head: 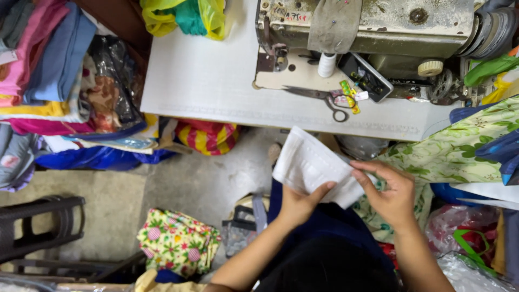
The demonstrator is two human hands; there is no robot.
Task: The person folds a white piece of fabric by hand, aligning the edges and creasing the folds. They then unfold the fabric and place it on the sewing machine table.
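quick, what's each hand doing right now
left hand: closed on the folded white cloth
right hand: closed on the same cloth's right edge

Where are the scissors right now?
In the head view, the scissors lie on the white table in front of the sewing machine, right of centre, beside the white thread spool and above the folded white cloth.

Single view — head camera, worn on the person, looking almost straight down from above. Hands sit close, low centre-right of frame, forearms entering from the bottom edge. Table point(205, 81) with the sewing machine point(367, 27) fills the top, a little farther off — floor point(205, 178) below it at mid-frame. Cloth piles crowd the left and right edges. No second view to share.
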